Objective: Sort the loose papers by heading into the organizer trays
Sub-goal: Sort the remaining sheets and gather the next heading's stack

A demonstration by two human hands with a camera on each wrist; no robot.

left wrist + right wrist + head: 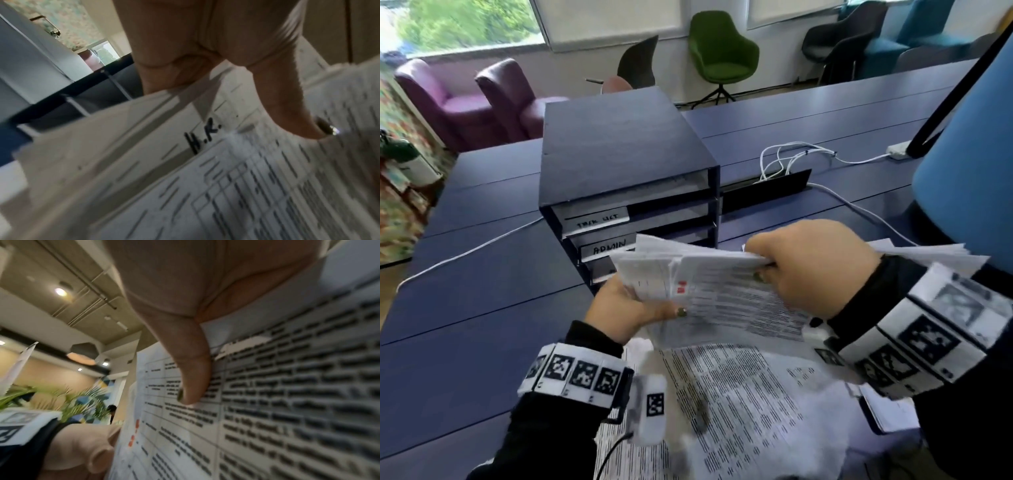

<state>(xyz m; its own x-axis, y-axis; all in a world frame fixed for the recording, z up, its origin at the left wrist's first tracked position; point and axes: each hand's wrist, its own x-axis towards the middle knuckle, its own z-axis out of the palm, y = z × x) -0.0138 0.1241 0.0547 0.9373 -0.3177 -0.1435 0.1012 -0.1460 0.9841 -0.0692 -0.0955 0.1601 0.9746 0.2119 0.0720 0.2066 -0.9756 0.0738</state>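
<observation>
A dark blue organizer [619, 150] with stacked trays stands on the desk; white labels read TASK LIST [599, 221] and ADMIN [607, 247]. In front of it both hands hold a stack of printed papers [722, 291]. My left hand [633, 308] grips the stack's left edge, thumb on top. My right hand [808, 263] pinches the top sheets at the far edge. In the left wrist view a sheet under the thumb [287, 113] bears a handwritten heading H.R. [203, 136]. The right wrist view shows my thumb [191, 378] pressed on a printed sheet [287, 402].
More loose printed sheets [739, 404] lie on the blue desk [465, 325] below the hands. White cables [791, 161] run from a desk slot behind the organizer. A blue lamp shade [962, 164] stands at the right. Armchairs stand beyond the desk.
</observation>
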